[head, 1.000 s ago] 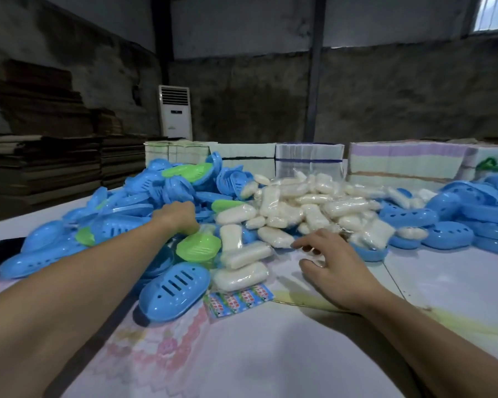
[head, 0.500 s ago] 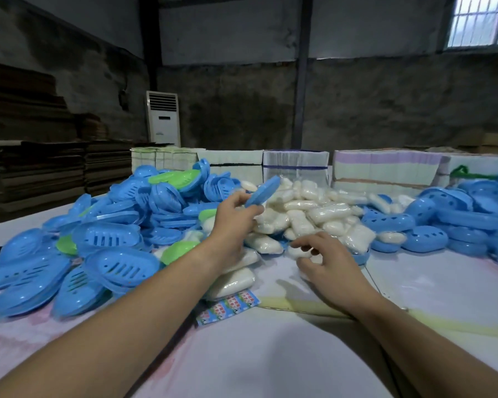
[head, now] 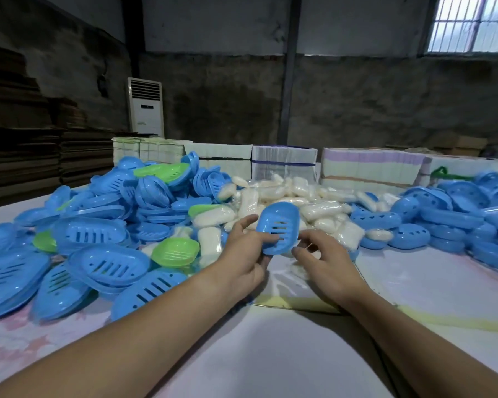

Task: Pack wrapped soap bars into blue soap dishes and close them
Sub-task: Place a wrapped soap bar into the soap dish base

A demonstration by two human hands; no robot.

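While two hands (head: 285,254) hold one blue dish (head: 278,226)

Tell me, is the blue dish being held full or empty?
Empty: the blue dish in the left hand shows its bare slotted inside, with no soap in it.

Light: dim hall, daylight from barred window (head: 472,24) at 1 o'clock
Glare: sheen on white table (head: 270,354)
Shadows: soft, under forearms
Distortion: wide-angle bending toward the edges
Focus: slightly soft throughout

Three green dishes (head: 175,251); two hands (head: 243,254)
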